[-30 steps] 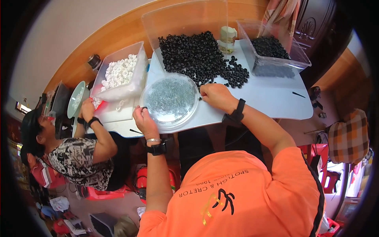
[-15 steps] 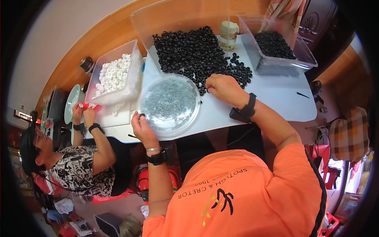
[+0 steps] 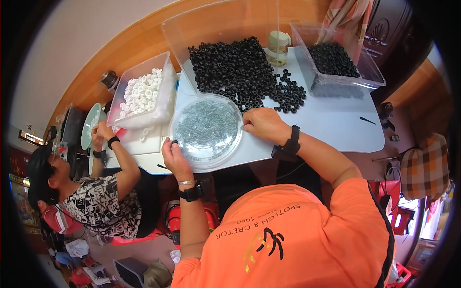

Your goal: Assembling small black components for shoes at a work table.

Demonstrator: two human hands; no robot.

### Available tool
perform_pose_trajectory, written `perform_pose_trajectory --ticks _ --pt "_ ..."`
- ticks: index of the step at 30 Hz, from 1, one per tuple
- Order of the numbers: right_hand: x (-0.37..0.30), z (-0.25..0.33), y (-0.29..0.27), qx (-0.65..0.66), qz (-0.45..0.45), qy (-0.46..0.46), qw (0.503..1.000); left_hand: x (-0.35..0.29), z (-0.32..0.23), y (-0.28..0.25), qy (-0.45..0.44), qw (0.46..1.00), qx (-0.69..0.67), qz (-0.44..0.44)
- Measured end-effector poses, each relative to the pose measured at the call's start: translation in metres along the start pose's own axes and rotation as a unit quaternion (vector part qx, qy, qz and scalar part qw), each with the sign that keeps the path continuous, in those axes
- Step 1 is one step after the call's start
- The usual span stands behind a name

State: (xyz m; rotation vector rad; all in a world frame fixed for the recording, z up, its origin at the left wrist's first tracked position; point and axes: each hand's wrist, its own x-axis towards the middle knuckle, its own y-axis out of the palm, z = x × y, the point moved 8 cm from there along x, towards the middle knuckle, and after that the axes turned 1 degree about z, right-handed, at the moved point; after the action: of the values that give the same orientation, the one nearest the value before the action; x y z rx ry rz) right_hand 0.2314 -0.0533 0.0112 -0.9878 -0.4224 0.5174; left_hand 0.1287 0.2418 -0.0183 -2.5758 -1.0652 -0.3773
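My left hand (image 3: pixel 176 159) is at the near left rim of a round clear dish (image 3: pixel 206 126), its fingers closed on a small black ring-shaped part (image 3: pixel 175 142). The dish holds a great many tiny shiny pieces. My right hand (image 3: pixel 268 126) is by the dish's right rim, thumb and fingers pinched together. Whatever lies between those fingertips is hidden. Just beyond that hand, loose black ring parts (image 3: pixel 289 96) spread out from a large heap of black ring parts (image 3: pixel 230 67) on the table.
A clear bin of white parts (image 3: pixel 143 91) stands at the left, where a co-worker's hands (image 3: pixel 102 132) meet beside a pale green bowl (image 3: pixel 91 126). At the back are a lidded jar (image 3: pixel 278 48) and a clear bin of black parts (image 3: pixel 333 60). A thin black strip (image 3: pixel 368 120) lies far right.
My right hand has moved left and slightly nearer, from the edge of the black parts to the dish's right rim. My left hand stays put. The co-worker's hands have come together.
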Motion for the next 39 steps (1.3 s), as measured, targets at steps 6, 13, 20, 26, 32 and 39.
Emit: perform_pose_trajectory --ticks 6,13,20,26,32,39 --pt "0.0 0.002 -0.005 0.011 0.01 0.01 1.0 0.0 -0.003 -0.001 0.011 1.0 0.02 0.004" --pt "0.005 0.0 -0.007 0.024 0.006 0.018 1.0 0.003 -0.012 -0.001 0.033 0.999 0.04 -0.003" --pt "0.003 0.002 -0.013 0.036 -0.011 0.048 0.998 0.002 -0.014 -0.002 0.029 0.999 0.028 -0.007" --pt "0.009 0.001 -0.008 0.01 -0.045 0.015 0.999 0.003 -0.015 -0.001 0.031 0.998 0.053 0.002" --pt "0.012 -0.021 -0.019 -0.036 -0.058 0.052 0.996 0.003 -0.017 0.002 0.033 0.998 0.059 0.014" --pt "-0.008 -0.046 -0.053 0.037 -0.044 0.098 0.993 0.004 -0.016 0.006 0.033 0.998 0.054 0.028"
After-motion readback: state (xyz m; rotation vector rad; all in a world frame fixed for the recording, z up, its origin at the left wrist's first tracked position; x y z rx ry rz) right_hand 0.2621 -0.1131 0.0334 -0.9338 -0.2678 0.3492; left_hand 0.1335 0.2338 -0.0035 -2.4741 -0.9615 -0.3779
